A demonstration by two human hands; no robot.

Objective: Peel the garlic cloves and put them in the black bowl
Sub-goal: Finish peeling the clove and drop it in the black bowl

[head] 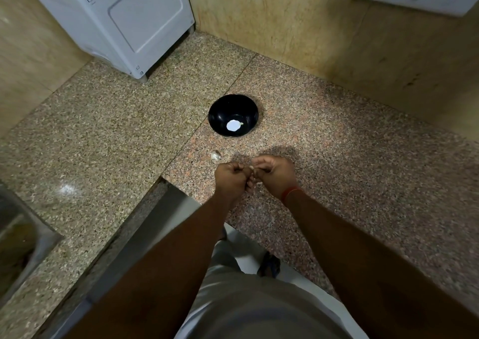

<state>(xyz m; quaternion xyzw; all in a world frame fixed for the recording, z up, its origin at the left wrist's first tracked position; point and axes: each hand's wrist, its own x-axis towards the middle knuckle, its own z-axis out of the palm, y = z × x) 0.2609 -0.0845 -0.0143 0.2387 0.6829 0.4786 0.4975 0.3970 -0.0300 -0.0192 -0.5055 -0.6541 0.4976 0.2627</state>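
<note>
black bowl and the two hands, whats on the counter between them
In the head view, one small pale garlic piece lies on the granite counter between the black bowl and the left hand, apart from both; toward the right hand it's bare.

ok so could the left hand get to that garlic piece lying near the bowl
Probably yes. The garlic piece lies on bare counter just ahead of the left hand, with nothing between them. But that hand and the right hand are both busy pinching a clove.
</note>
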